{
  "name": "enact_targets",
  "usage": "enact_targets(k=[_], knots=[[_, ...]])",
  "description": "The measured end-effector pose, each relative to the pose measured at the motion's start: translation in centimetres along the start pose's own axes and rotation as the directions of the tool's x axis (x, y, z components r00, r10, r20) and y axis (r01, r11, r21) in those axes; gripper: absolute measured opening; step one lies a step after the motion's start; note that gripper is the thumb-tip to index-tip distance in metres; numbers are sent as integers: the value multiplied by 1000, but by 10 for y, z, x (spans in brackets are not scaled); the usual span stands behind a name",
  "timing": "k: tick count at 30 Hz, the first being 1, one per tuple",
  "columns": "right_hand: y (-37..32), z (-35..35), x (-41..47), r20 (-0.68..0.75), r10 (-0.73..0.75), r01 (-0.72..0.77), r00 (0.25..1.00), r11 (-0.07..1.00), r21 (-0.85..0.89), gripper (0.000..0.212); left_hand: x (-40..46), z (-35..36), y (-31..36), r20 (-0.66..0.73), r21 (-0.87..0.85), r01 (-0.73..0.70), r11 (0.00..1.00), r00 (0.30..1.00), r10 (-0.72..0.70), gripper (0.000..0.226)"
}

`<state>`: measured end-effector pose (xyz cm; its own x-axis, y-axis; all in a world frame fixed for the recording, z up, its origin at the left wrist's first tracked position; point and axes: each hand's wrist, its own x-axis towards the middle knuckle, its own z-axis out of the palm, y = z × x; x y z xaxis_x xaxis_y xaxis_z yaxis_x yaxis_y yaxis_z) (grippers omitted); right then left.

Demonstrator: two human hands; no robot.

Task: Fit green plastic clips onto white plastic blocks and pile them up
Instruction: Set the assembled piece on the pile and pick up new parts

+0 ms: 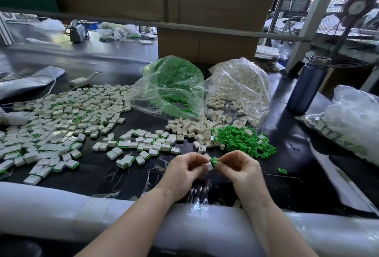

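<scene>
Pinching a white block [209, 166] in the left hand [184, 171] and a green clip [215, 161] in the right hand [243, 169], the person holds the two parts touching, low over the dark desk [287, 150]. The fingers [198, 159] of each hand are curled round their own part; whether the clip is already seated on the block or only meeting its edge is too small to tell, so the fitting step looks to be in hand, not done.

Well out to the left of the fingers lies a broad spread of finished pieces [57, 121], white blocks with green showing at one edge, and a thinner scatter [141, 144] of them runs in to just ahead of the left hand. That suggests a great many are already done.

Plenty is left. Just beyond the fingers sits a heap of bare blocks [190, 127], and beside it, ahead of the right hand, a heap of loose clips [242, 140]. Farther off are two clear bags, one of clips [174, 80] and one of blocks [242, 84], both still well filled. One stray clip [282, 171] lies just right of the right hand.
</scene>
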<state>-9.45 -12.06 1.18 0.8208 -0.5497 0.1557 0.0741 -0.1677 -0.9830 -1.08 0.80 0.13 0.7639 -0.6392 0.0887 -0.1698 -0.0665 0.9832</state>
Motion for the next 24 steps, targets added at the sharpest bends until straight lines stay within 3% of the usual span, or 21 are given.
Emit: enact_targets(k=[5,12,18,24], knots=[[-1,0,-1,23,29,-30,999,998,58,14,0,0,1,41,-11,12,1000,999,-12,15],[-2,2,-2,30,-41,45,999,988,-145,11,0,-1,-2,46,57,-4,998,999,1,14],[-3,2,-3,61,-34,42,998,990,-137,10,-1,-1,-1,7,-1,-3,1000,1000,3,17],[-2,2,-3,101,-5,19,995,991,-136,22,-2,3,1,1,111,-10,994,1000,10,23]])
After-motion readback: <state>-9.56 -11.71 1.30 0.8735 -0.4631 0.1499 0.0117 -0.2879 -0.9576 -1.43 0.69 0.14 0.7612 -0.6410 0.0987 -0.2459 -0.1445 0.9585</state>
